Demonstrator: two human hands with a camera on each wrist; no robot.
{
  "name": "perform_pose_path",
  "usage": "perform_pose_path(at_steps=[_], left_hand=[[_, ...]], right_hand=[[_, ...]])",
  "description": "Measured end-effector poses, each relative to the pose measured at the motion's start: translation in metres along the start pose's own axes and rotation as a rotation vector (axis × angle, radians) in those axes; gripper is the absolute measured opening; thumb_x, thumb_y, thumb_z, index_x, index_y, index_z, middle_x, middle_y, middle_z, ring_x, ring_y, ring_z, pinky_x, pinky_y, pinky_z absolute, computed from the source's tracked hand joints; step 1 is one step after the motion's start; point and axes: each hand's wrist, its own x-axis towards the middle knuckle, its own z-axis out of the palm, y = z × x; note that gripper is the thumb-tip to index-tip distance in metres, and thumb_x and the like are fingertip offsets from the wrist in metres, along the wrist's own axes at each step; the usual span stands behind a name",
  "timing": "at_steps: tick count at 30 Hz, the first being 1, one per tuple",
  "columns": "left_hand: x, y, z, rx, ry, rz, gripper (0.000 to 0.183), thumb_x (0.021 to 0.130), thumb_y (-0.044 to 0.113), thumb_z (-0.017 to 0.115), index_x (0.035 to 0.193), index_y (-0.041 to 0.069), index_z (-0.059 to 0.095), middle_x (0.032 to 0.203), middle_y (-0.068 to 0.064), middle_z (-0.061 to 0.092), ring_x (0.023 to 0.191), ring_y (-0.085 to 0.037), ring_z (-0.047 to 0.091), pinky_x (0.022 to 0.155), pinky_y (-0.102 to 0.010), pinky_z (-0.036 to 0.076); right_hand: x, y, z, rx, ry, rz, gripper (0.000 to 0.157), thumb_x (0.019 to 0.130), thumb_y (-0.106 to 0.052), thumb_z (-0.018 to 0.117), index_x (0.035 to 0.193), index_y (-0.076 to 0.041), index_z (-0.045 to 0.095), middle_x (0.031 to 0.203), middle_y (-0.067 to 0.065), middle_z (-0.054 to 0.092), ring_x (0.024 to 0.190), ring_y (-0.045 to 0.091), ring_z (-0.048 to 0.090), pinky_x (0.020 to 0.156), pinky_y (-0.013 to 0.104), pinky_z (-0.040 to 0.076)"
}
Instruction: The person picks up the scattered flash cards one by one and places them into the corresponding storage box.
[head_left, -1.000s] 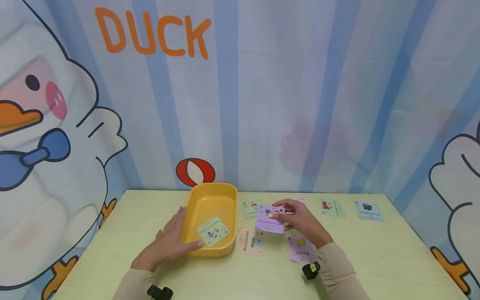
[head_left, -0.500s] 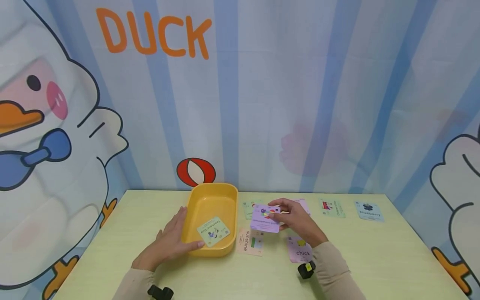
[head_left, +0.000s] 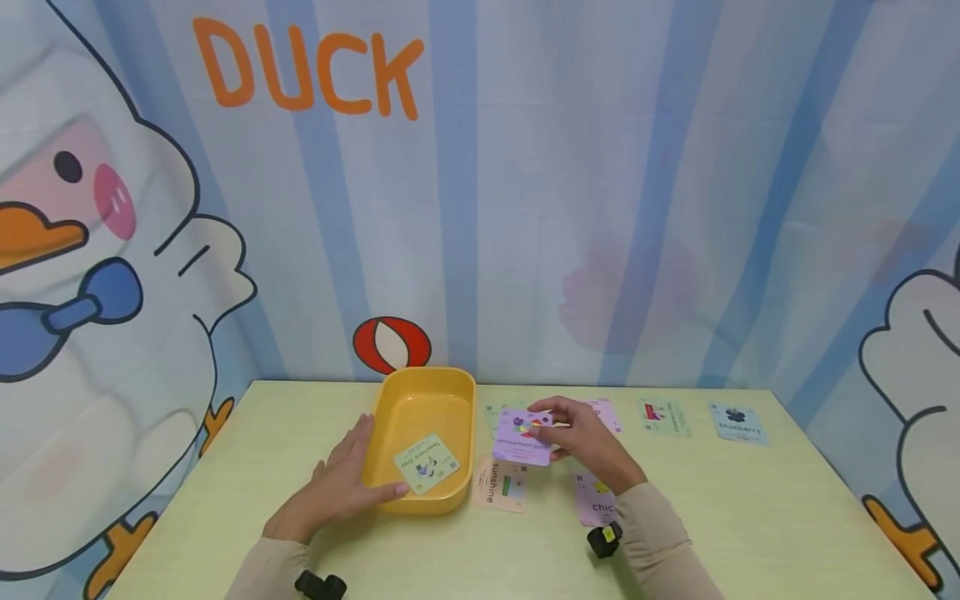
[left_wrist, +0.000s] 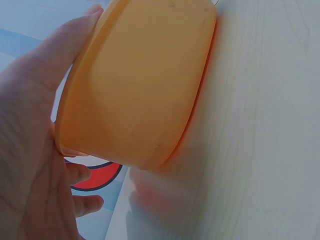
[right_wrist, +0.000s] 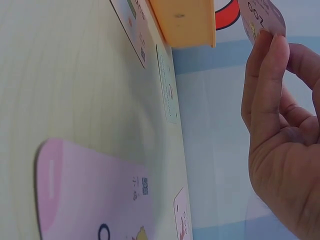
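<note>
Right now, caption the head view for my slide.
Right hand holds purple card; left hand touches yellow bin.

"DUCK" (head_left: 324,67) marks the backdrop (head_left: 525,208); "blueberry" (head_left: 739,429), "sunshine" (head_left: 492,483), "Teachers' Day" (head_left: 426,447), "amusement" (head_left: 517,442) and "zoo" (right_wrist: 256,14) mark cards (head_left: 517,454).

The site is a child-themed table station resembling a play or learning corner. A striped fabric backdrop (head_left: 525,208) spans the far side, printed with a large cartoon duck (head_left: 97,417) at left and orange DUCK lettering (head_left: 324,71). Illustrated word cards (head_left: 738,422) lie on the pale tabletop (head_left: 757,517). Whether home, classroom or studio cannot be determined.
</note>
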Motion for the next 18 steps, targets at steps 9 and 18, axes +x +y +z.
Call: perform_pose_path(at_steps=[9, 18], left_hand=[[-0.001, 0.001, 0.000, -0.003, -0.002, -0.008, 0.125, 0.080, 0.071, 0.069, 0.164, 0.011, -0.002, 0.171, -0.016, 0.002, 0.154, -0.045, 0.010, 0.109, -0.083, 0.009], [0.000, 0.000, 0.001, 0.005, 0.015, 0.001, 0.124, 0.081, 0.070, 0.070, 0.164, 0.010, -0.001, 0.171, -0.015, 0.004, 0.154, -0.044, 0.011, 0.109, -0.083, 0.010]], right_hand=[[0.004, -0.002, 0.009, 0.015, -0.005, 0.001, 0.042, 0.092, -0.027, 0.076, 0.130, -0.015, 0.063, 0.112, 0.012, 0.071, 0.088, 0.024, 0.071, 0.077, 0.048, 0.061], [0.007, -0.005, 0.016, 0.024, -0.026, -0.006, 0.040, 0.094, -0.025, 0.075, 0.130, -0.015, 0.063, 0.111, 0.011, 0.071, 0.086, 0.023, 0.070, 0.072, 0.040, 0.062]])
